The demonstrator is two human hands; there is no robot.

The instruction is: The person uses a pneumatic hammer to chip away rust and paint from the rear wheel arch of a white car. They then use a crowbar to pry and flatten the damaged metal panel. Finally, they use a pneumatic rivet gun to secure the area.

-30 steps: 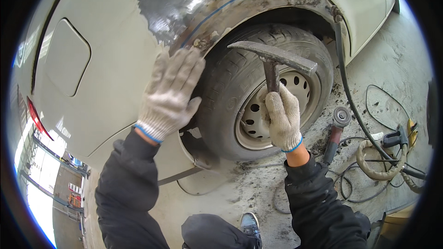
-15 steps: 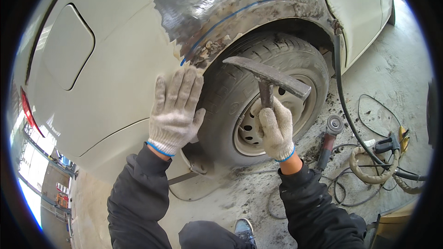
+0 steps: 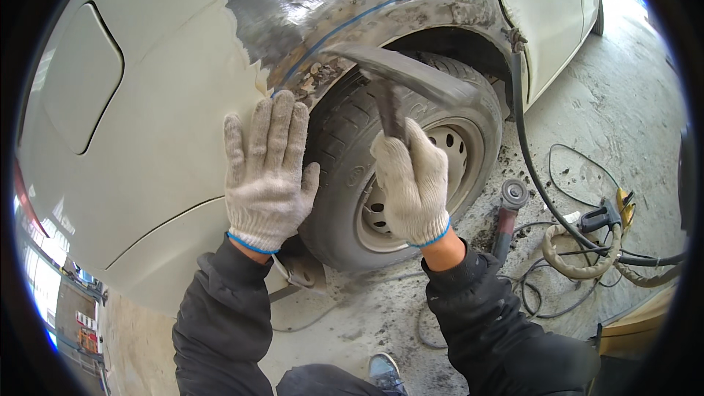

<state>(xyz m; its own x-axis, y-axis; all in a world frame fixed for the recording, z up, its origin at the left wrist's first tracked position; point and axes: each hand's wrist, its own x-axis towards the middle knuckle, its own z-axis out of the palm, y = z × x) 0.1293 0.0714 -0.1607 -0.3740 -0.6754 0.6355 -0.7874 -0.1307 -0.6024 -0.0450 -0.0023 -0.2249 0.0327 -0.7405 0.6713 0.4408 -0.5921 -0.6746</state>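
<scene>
A hammer [image 3: 414, 72] with a long, flat head tapering to a narrow end is in my right hand [image 3: 415, 189], gripped by its short handle. The head is slightly smeared by motion and hangs in front of the wheel arch, over the tyre [image 3: 334, 150]. My left hand [image 3: 267, 172] lies flat with fingers stretched on the pale car panel, just below the rusted, flaking arch edge [image 3: 317, 79]. Both hands wear off-white knit gloves. Above the arch lies a ground bare-metal patch [image 3: 282, 0], with a blue curved line [image 3: 352, 23] along it.
An angle grinder [image 3: 507, 213] lies on the floor right of the wheel, amid dark debris. A thick black hose [image 3: 525, 125] hangs from the car and runs past a wrapped cable loop [image 3: 561, 268] with a black handle [image 3: 600, 218]. Thin cables [image 3: 539, 301] coil nearby.
My right hand has lifted the hammer up and left, nearer the rusted arch edge. The left hand stays flat on the panel; the whole view has shifted a little.
</scene>
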